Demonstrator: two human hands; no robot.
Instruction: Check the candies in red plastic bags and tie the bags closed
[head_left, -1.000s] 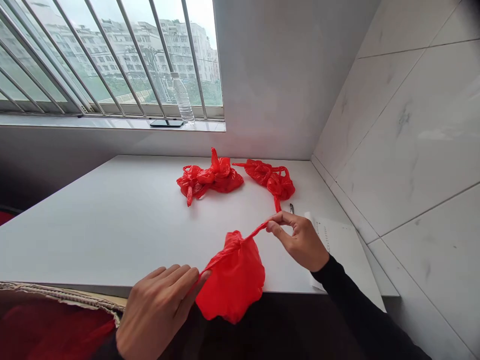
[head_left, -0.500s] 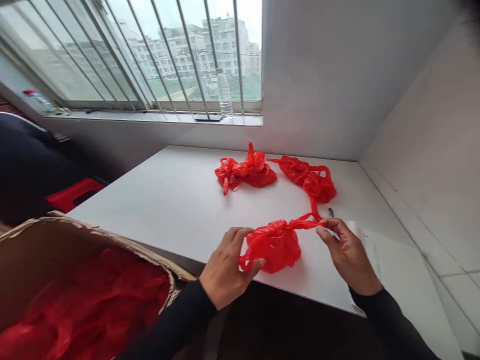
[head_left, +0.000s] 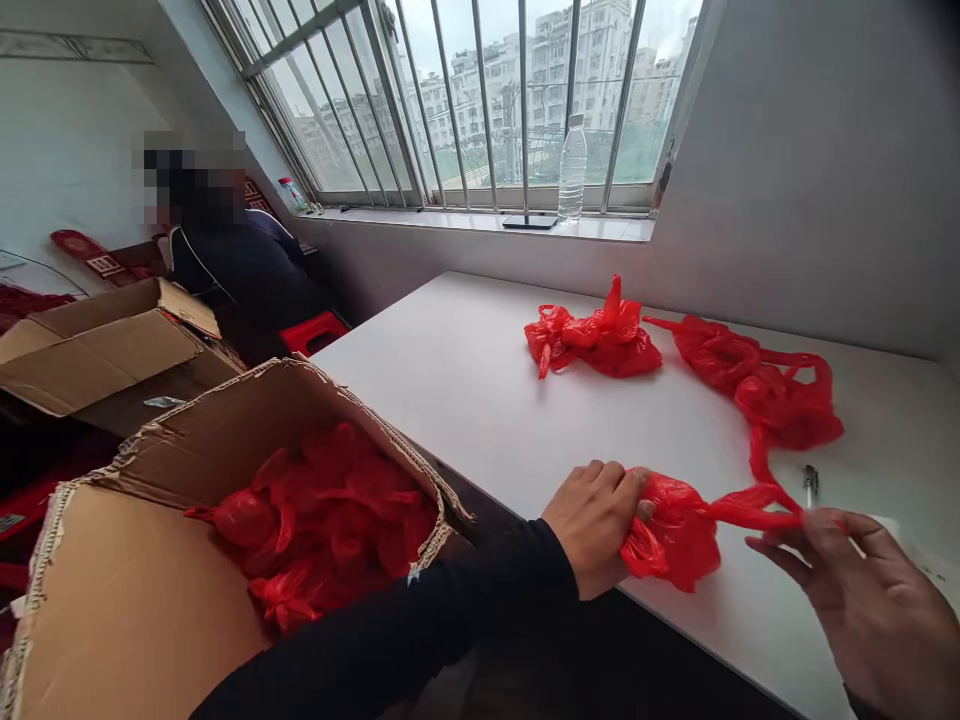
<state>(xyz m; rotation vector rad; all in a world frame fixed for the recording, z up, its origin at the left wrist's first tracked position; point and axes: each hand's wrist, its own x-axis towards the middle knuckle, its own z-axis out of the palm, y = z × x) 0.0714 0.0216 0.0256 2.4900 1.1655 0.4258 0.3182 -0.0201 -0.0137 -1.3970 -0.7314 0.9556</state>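
Note:
A knotted red plastic bag (head_left: 679,545) is between my hands at the near edge of the white table (head_left: 465,400). My left hand (head_left: 596,525) is closed on its left end, the thumb partly hidden. At the other end, my right hand (head_left: 874,590) pinches the tip of the bag's twisted handles, with one finger stretched out beneath. Two more knotted red bags lie farther back: one bag (head_left: 596,340) in the middle, and another bag (head_left: 780,385) to its right, whose trailing handle reaches down to the twisted handles by my right hand.
An open cardboard box (head_left: 135,580) with several red bags stands left of the table. A pen (head_left: 811,484) lies near my right hand. A bottle (head_left: 573,170) and a phone (head_left: 530,222) are on the windowsill. Another person (head_left: 232,260) sits at far left, beyond a second box (head_left: 105,350).
The view has swung left, showing more of the box and the other person. My left hand has closed more tightly over the bag's end. The right hand still has the handle tip.

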